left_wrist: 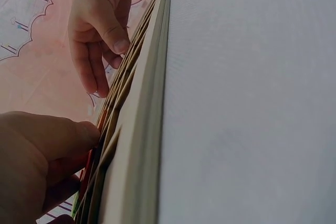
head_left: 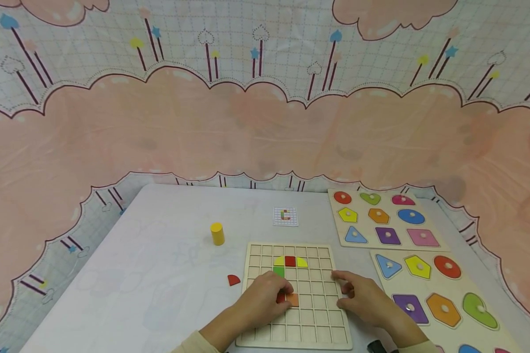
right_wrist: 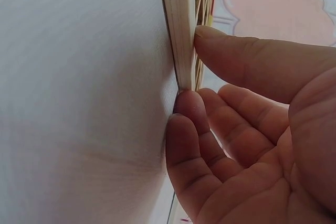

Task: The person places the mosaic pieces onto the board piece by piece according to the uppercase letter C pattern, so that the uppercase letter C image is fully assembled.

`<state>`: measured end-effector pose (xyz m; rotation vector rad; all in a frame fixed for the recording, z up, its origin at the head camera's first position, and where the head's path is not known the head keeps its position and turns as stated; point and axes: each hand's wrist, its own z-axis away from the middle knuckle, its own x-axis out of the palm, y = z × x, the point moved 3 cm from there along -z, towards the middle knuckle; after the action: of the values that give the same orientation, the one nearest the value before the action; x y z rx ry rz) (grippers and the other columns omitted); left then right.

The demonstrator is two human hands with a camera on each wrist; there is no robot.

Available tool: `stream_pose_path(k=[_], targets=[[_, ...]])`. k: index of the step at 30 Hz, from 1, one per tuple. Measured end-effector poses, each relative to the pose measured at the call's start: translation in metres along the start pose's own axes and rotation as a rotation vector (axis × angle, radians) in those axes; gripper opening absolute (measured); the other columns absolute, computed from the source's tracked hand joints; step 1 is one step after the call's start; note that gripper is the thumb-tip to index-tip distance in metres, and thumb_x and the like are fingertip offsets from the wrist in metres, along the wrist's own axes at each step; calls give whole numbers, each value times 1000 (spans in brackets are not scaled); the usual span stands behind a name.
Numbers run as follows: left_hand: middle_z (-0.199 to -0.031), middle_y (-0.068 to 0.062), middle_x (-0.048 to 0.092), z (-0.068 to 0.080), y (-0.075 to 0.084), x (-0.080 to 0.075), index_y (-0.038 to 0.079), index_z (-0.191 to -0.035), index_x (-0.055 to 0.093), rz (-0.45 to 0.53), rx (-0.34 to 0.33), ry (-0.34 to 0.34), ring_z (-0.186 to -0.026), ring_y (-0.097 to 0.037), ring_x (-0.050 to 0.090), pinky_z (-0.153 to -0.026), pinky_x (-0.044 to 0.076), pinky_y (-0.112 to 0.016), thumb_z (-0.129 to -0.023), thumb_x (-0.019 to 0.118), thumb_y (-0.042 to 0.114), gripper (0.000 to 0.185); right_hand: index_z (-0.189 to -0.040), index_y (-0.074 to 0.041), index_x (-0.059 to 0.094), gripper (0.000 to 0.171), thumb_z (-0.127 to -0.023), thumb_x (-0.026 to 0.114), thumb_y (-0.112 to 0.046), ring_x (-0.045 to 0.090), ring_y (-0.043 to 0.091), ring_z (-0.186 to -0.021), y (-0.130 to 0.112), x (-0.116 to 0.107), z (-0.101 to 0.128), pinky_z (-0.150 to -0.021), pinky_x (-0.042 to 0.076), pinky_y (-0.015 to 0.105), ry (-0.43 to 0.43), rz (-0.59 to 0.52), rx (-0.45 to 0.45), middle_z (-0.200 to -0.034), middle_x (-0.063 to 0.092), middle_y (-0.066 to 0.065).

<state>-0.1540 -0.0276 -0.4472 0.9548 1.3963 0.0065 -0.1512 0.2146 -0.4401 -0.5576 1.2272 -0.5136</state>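
A wooden grid board lies on the table before me. My left hand reaches over it, thumb and fingers pinching a small red piece low in the grid. Right beside that piece sits an orange square. Farther up the grid are a red square between two yellow curved pieces and a green square, partly above my left hand. My right hand rests at the board's right edge; in the right wrist view its thumb touches the rim, the other fingers loosely bent beside it.
A red quarter-circle piece lies left of the board, with a yellow cylinder behind it. A small pattern card lies beyond the board. Two shape puzzle boards with knobbed pieces fill the right side. A dark object lies near my right wrist.
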Motion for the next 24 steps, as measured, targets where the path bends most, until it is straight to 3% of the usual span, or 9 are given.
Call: stream_pose_path(k=[18, 24], targets=[[-86, 13, 57, 0, -1, 1, 12, -95, 71, 63, -19, 12, -85, -5, 48, -76, 46, -20, -84, 79, 13, 14, -133, -11, 62, 59, -78, 82, -6, 53, 19, -85, -1, -3, 1, -77, 47, 38, 0, 10, -20, -93, 60, 0], [-93, 11, 62, 1, -3, 0, 9, -101, 72, 76, -12, 31, -91, -6, 51, -81, 48, -22, -83, 79, 13, 20, -133, -11, 62, 59, -77, 82, -6, 53, 19, -85, 0, -2, 1, -76, 47, 37, 3, 7, -23, -93, 60, 0]])
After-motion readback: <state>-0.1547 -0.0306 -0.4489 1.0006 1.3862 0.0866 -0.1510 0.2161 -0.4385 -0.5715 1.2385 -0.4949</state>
